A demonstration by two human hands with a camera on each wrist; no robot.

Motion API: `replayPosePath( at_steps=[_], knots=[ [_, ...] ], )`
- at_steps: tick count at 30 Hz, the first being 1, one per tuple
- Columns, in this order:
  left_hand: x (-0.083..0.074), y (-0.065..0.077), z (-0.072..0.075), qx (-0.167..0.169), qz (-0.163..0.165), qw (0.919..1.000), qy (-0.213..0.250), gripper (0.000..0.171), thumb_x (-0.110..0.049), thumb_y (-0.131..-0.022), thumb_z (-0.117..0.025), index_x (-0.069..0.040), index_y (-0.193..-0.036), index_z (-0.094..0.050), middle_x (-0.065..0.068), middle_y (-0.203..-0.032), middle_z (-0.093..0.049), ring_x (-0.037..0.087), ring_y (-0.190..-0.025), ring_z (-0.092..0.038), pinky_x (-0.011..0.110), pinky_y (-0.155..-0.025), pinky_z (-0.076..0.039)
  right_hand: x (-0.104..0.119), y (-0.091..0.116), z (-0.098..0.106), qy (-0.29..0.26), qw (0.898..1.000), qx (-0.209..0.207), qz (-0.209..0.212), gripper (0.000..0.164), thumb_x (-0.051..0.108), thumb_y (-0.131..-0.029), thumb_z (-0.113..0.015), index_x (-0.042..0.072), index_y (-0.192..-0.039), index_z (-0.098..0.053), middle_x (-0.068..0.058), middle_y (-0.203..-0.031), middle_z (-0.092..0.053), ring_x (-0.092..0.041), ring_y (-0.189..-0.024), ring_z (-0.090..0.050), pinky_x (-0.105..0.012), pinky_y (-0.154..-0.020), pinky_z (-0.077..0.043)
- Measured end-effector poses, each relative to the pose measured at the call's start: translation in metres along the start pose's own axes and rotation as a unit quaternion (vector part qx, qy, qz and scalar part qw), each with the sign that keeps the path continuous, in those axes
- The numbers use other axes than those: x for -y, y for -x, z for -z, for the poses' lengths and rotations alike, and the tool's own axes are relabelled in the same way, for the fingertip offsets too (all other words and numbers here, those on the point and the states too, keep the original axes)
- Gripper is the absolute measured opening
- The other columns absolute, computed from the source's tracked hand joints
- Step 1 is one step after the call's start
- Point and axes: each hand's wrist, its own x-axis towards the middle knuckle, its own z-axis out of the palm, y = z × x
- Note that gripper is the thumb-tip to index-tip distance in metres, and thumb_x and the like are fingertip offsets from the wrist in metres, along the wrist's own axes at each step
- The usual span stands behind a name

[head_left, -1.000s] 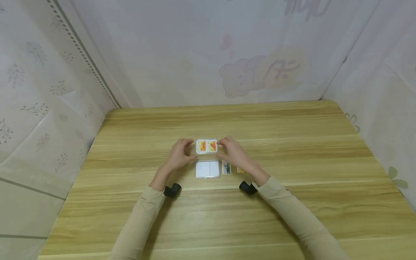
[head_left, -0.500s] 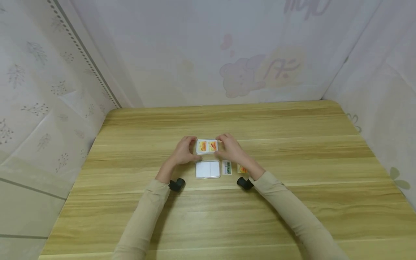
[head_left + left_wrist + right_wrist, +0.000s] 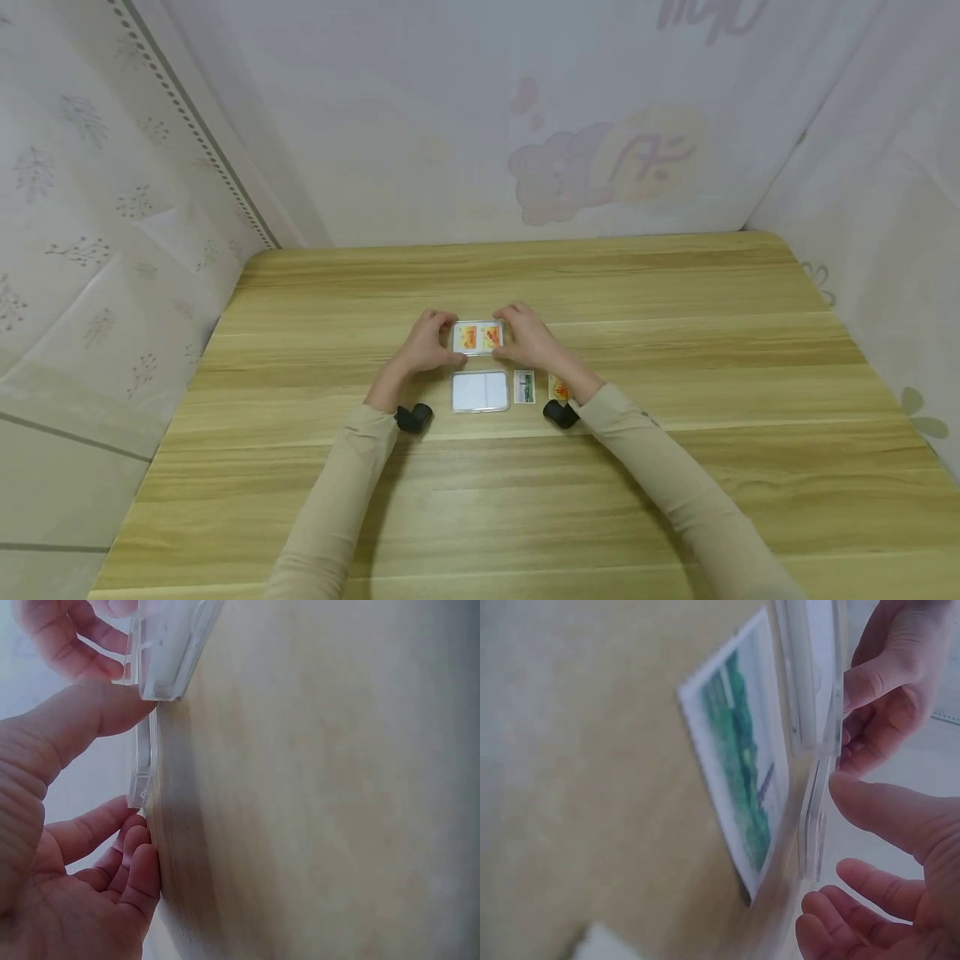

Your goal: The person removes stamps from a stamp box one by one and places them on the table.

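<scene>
Left hand (image 3: pixel 422 347) and right hand (image 3: pixel 534 343) pinch opposite ends of the clear case (image 3: pixel 478 322), apparently steadying it evenly; white case (image 3: pixel 470 392) lies nearer

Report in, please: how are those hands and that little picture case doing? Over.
Left hand, right hand: at opposite ends of far case. Two orange pictures showing in it. Near case close by, not covering it.

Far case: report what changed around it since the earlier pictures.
Left hand and right hand moved inward and slightly forward, now bracketing the corners of the far case; firm grip unclear. More of the yellow card shows. Far case, near case and green stamp stayed put.
</scene>
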Motion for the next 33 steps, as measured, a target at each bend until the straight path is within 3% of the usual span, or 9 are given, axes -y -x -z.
replayPosePath(
  at_steps=[7, 17, 33],
  knots=[
    [0.0, -0.002, 0.0, 0.004, 0.005, 1.0, 0.001, 0.068, -0.009, -0.07, -0.079, 0.009, -0.127, -0.047, 0.021, -0.12, -0.043, 0.034, -0.111, -0.044, 0.043, -0.097, -0.038, 0.002, -0.005, 0.0, 0.019, 0.999, 0.027, 0.004, 0.064, 0.013, -0.072, -0.08, -0.006, -0.126, -0.051, -0.02, -0.126, -0.05, -0.032, -0.116, -0.047, -0.04, -0.101, -0.037],
    [0.002, -0.004, 0.0, 0.005, 0.005, 1.0, -0.006, 0.067, -0.01, -0.07, -0.079, 0.008, -0.126, -0.048, 0.02, -0.116, -0.044, 0.032, -0.108, -0.044, 0.042, -0.096, -0.039, 0.002, -0.011, 0.002, 0.04, 0.997, 0.062, 0.006, 0.065, 0.017, -0.075, -0.079, -0.008, -0.127, -0.05, -0.018, -0.121, -0.049, -0.027, -0.109, -0.046, -0.036, -0.096, -0.04],
    [0.0, -0.005, 0.0, 0.009, 0.016, 0.9998, -0.008, 0.066, -0.01, -0.071, -0.079, 0.009, -0.126, -0.048, 0.02, -0.12, -0.043, 0.032, -0.109, -0.043, 0.041, -0.097, -0.038, 0.0, -0.017, 0.004, 0.049, 0.997, 0.057, 0.034, 0.062, 0.016, -0.071, -0.08, -0.011, -0.121, -0.054, -0.017, -0.111, -0.053, -0.024, -0.097, -0.048, -0.032, -0.085, -0.044]
  ],
)
